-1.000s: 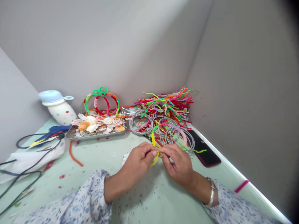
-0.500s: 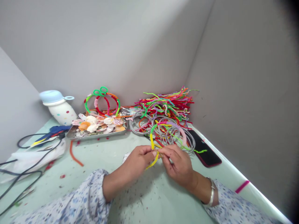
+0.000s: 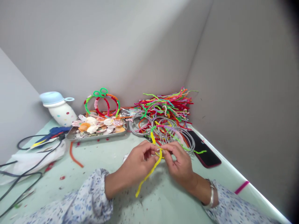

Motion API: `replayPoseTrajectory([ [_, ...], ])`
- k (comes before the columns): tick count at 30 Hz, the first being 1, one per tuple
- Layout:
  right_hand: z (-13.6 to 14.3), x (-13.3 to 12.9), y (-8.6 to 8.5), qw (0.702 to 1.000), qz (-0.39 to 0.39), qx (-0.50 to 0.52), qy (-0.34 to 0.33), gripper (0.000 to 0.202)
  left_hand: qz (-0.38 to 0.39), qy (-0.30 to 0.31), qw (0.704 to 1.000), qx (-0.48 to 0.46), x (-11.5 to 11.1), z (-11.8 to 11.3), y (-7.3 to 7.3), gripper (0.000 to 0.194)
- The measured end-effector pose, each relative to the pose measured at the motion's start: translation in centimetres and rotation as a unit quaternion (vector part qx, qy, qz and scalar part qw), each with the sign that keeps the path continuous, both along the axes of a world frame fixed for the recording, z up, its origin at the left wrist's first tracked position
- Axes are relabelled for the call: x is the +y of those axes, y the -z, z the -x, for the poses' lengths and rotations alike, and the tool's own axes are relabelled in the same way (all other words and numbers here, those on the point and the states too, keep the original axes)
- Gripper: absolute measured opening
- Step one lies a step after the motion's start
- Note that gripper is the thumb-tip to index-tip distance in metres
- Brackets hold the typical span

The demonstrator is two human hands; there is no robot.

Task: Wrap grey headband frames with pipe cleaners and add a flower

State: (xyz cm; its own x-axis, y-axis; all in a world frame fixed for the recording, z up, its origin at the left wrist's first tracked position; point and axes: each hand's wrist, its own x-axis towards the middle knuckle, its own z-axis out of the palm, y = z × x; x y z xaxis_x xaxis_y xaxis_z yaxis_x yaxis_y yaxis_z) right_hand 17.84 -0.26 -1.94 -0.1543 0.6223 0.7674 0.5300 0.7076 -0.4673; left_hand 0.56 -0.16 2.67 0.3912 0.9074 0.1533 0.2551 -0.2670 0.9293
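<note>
A hoop wrapped in pipe cleaners, with yellow, green, pink, purple and pale pink stretches, rises between my hands. My left hand is closed, its thumb and fingertips pinching the hoop near its yellow part. From the fingertips a loose yellow pipe cleaner hangs down and to the left, passing in front of my left thumb. My right hand pinches the yellow pipe cleaner where it meets the hoop. The fingertips of both hands nearly touch, so the exact contact there is partly hidden.
Behind my hands lie grey wire coils and a heap of colourful pipe cleaners. A metal tray holds shells, with wrapped hoops standing at it. A phone lies right; a bottle and black cables are left.
The yellow pipe cleaner's loose end now hangs long, down to the left in front of my left hand. My left fingers have shifted slightly right, and the hoop has tilted a little.
</note>
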Motion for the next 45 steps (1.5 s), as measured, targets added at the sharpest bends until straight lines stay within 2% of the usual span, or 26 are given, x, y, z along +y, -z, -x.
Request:
replayPoseTrajectory([
  [2, 0.0, -0.1, 0.0, 1.000, 0.006, 0.002, -0.004, 0.019, -0.086, -0.041, 0.995, 0.037, -0.1, 0.0, 0.3, 0.013],
  [4, 0.1, -0.2, 0.1, 1.000, 0.010, 0.001, -0.009, 0.019, -0.141, -0.063, 0.987, 0.050, -0.2, -0.1, 0.7, 0.013],
  [13, 0.2, -0.3, 0.1, 1.000, 0.010, -0.010, -0.021, 0.021, -0.236, -0.069, 0.968, 0.055, 0.2, 0.1, 1.7, 0.006],
  [20, 0.2, -0.3, 0.2, 0.999, -0.006, -0.035, -0.015, 0.021, -0.221, -0.073, 0.972, 0.046, -0.2, 0.2, 1.7, 0.004],
  [26, 0.1, -0.3, 0.3, 0.998, -0.020, -0.049, -0.015, 0.021, -0.134, -0.098, 0.985, 0.037, -0.8, -0.2, 0.5, 0.013],
  [30, 0.1, -0.4, 0.2, 0.998, -0.033, -0.051, -0.016, 0.021, -0.061, -0.100, 0.993, -0.004, -0.7, -0.5, 0.6, 0.013],
  [33, 0.3, -0.5, 0.2, 0.998, -0.034, -0.053, -0.018, 0.022, -0.037, -0.103, 0.994, -0.023, -0.6, -0.7, 0.9, 0.015],
  [37, 0.3, -0.5, 0.3, 0.998, -0.028, -0.052, -0.019, 0.025, -0.055, -0.116, 0.991, -0.035, -0.7, -0.7, 1.1, 0.014],
  [41, 0.3, -0.2, 0.5, 0.998, -0.009, -0.063, -0.020, 0.039, -0.111, -0.121, 0.986, -0.003, -0.6, -0.5, 1.6, 0.015],
  [43, 0.3, 0.0, 0.7, 0.997, -0.002, -0.067, -0.024, 0.038, -0.130, -0.126, 0.983, 0.010, -0.4, -0.3, 2.2, 0.016],
  [45, 0.4, 0.3, 0.9, 0.997, 0.003, -0.070, -0.026, 0.031, -0.118, -0.142, 0.983, 0.014, -0.1, -0.3, 2.8, 0.014],
])
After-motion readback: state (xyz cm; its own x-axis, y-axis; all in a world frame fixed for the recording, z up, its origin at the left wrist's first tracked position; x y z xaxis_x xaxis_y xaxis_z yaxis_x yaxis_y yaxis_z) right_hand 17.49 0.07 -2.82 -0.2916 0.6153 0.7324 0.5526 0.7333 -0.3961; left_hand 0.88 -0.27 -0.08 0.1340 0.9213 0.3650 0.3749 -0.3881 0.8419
